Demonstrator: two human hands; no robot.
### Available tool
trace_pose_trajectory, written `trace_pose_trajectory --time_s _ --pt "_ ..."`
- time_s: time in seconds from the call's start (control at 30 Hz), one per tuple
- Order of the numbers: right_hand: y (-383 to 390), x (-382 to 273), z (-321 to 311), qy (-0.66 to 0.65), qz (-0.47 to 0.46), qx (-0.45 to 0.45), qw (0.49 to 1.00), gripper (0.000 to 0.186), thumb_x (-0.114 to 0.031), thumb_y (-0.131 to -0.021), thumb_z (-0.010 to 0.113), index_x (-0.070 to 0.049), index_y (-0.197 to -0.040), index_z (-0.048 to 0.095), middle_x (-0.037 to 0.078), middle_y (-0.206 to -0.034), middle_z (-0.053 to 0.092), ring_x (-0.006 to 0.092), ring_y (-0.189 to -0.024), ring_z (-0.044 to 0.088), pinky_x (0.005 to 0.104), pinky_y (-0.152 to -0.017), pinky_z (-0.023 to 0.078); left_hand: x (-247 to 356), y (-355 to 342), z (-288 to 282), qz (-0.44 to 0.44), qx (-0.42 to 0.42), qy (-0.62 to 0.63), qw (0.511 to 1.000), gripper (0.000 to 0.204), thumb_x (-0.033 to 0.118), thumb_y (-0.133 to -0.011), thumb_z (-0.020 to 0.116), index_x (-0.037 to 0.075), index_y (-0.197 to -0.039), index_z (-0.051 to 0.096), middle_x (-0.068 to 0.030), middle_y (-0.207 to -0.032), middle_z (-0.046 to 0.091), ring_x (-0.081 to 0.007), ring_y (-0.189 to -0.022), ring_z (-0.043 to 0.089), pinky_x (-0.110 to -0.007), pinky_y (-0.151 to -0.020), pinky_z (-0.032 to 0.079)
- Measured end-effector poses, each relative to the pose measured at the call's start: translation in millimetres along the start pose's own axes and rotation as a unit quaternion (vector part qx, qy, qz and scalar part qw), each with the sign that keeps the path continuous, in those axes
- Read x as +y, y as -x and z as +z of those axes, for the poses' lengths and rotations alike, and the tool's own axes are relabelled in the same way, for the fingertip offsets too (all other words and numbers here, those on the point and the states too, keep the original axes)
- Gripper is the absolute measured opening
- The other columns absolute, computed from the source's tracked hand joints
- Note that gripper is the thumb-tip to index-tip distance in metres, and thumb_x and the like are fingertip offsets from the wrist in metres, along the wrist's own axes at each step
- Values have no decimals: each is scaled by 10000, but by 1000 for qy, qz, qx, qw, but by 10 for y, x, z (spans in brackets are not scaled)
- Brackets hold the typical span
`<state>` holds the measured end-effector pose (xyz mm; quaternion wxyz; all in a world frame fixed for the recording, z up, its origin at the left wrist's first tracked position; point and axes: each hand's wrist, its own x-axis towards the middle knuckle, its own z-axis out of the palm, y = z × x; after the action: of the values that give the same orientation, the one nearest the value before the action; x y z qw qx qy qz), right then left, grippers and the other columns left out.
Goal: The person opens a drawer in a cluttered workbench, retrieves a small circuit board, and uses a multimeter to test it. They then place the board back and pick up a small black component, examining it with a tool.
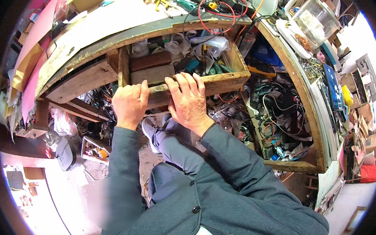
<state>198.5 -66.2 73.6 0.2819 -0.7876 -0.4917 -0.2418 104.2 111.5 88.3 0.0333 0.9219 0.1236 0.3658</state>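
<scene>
A worn wooden drawer (225,84) is pulled out from under the workbench, holding small tools, clear plastic bags, a brown block and a flat board. My left hand (128,104) is curled round the left part of its front edge, thumb up at the rim. My right hand (187,101) grips that same edge nearer the middle, with fingers bent over the top. Below the drawer, my legs and a shoe show between my forearms.
The bench top (79,34) carries cables, pliers and a clear container (314,21). Cluttered open shelving (319,149) with tangled wires lies to the right. On the left floor sit a white crate (89,155) and bags. A bright doorway shows at lower left.
</scene>
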Motion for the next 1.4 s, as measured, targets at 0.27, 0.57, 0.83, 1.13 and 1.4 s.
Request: trace_pose_trajectory --time_s 0.27,0.57,0.83,1.13,1.4 --pt "2 -10 -39 7 -4 -8 1000 806 -202 -664 784 -65 -1405 500 156 -1329 517 350 -1320 456 522 -1176 255 17 -6 -25 13 3 -3 1000 387 270 -979 622 106 -630 588 -80 -601 576 -293 -588 578 -425 -585 446" --pt "-30 -23 -71 6 -8 -16 1000 822 -192 -665 793 -70 -1420 490 158 -1336 519 349 -1322 460 516 -1173 263 3 -9 -28 3 -3 -5 1000 387 268 -981 613 99 -634 591 -85 -600 575 -290 -599 583 -427 -605 444" --pt "-31 -58 -76 -5 0 -12 1000 777 -176 -673 759 -75 -1401 508 143 -1327 524 339 -1317 465 526 -1170 270 25 -15 -60 -8 -7 7 1000 400 238 -985 594 79 -619 580 -116 -605 574 -330 -600 571 -453 -610 435" --pt "-31 -72 -134 16 -9 -29 999 832 -223 -681 796 -69 -1434 480 155 -1345 515 343 -1331 453 511 -1174 262 16 9 -53 -2 1 6 1000 390 258 -951 636 91 -603 577 -102 -594 580 -306 -592 580 -447 -611 441" --pt "-28 -57 -111 5 -2 -12 1000 773 -163 -686 757 -89 -1412 500 131 -1342 517 324 -1321 463 517 -1165 270 41 -22 -72 -4 12 43 999 387 239 -951 636 81 -602 587 -106 -593 586 -304 -586 579 -441 -604 431"
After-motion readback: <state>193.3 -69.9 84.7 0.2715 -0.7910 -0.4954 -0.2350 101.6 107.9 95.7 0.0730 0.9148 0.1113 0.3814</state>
